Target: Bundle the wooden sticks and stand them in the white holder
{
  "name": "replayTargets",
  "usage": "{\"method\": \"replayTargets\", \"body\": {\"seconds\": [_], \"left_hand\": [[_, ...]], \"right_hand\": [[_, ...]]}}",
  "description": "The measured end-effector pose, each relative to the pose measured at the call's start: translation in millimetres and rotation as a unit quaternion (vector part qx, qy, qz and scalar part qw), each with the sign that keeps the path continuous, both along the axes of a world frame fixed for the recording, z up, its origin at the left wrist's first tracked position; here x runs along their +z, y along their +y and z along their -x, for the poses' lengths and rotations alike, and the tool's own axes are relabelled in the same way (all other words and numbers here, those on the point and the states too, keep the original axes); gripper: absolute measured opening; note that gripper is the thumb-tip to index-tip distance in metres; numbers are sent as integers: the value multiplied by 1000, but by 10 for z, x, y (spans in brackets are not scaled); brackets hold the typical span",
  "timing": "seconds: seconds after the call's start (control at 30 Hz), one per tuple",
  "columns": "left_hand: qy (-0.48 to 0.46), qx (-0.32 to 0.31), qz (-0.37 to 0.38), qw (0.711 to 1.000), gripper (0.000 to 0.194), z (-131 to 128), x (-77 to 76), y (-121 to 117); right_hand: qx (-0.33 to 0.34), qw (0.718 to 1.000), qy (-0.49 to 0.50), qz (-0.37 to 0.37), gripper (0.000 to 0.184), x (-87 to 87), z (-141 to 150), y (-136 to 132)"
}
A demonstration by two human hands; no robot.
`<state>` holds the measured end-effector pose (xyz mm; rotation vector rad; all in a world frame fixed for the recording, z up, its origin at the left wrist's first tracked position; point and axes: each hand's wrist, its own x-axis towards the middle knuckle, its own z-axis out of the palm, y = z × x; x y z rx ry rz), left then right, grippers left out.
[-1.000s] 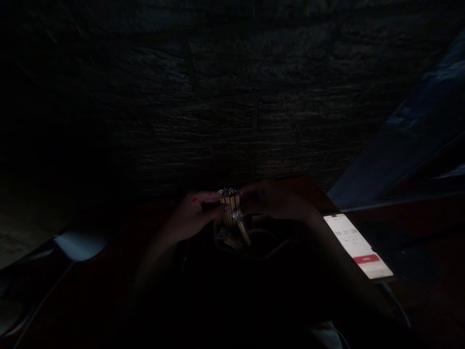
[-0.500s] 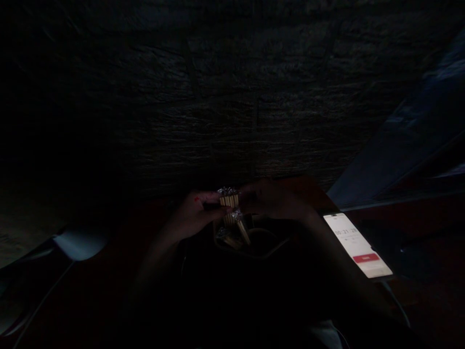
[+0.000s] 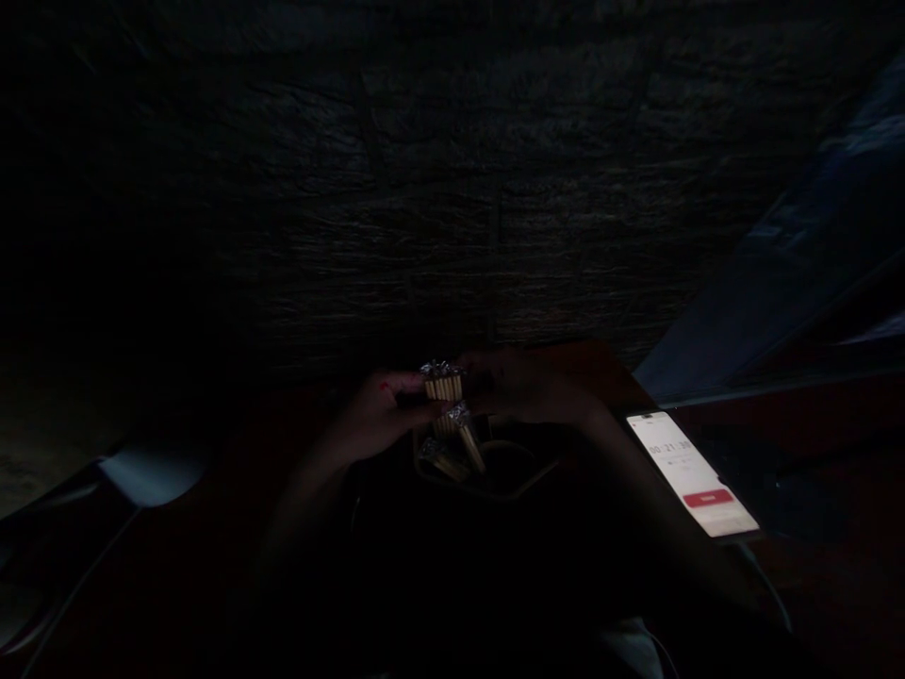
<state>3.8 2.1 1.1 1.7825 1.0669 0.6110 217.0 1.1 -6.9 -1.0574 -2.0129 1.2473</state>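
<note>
Though sunk in near-darkness, shows nearest, at the bottom edge, a pale, flat-looking object point(image 3: 629, 651), too dim to name. Next, shows a dark, open, angular-rimmed container point(image 3: 519, 491). Holds in that a slim tan bundle of sticks capped with crumpled silver foil point(image 3: 470, 448), leaning foil end up, and to its left a dimmer foil-capped bundle point(image 3: 443, 460), lying aslant; also reveals a thin, brownish curved rim point(image 3: 510, 442).

At the container's far side, keeps a wider row of tan sticks topped with crinkled silver foil point(image 3: 443, 388) gripped in the bare left hand point(image 3: 371, 415), thumb across the sticks, fingers narrowed behind. Has the bare right hand point(image 3: 534, 391) at the row's right side, fingers bent inward; too dark there to tell a firm hold from a light touch.

Off to the right, by the edge of the reddish-brown worktop point(image 3: 586, 356), shows a lit phone with a white timer screen and red bar point(image 3: 689, 471); to the left, a whitish rounded object point(image 3: 152, 473) near a thin pale cable point(image 3: 89, 571).

Compared with a second ago, covers slightly more of the sticks with the left thumb, and shifts hands, bundles and phone together a little left and up in view, probably by a turn of the head. Seems, by that, to mean a hold barely altered, with the row kept in place rather than carried off.

Farthest, presents a rough, dark wall with block-like joints point(image 3: 424, 217) and, at right, a slanting blue-grey panel point(image 3: 764, 255).
</note>
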Motion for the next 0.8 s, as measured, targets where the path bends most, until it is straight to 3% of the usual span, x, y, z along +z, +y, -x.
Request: {"method": "replayTargets", "body": {"seconds": [0.23, 0.57, 0.8], "left_hand": [[29, 8, -10, 999, 27, -10, -17, 17], [65, -7, 0, 998, 26, 19, -53, 55], [41, -17, 22, 999, 25, 22, -62, 69]], "right_hand": [[6, 1000, 12, -6, 45, -14, 0, 6], [3, 1000, -15, -19, 33, -46, 14, 29], [7, 999, -29, -27, 33, -28, 19, 21]]}}
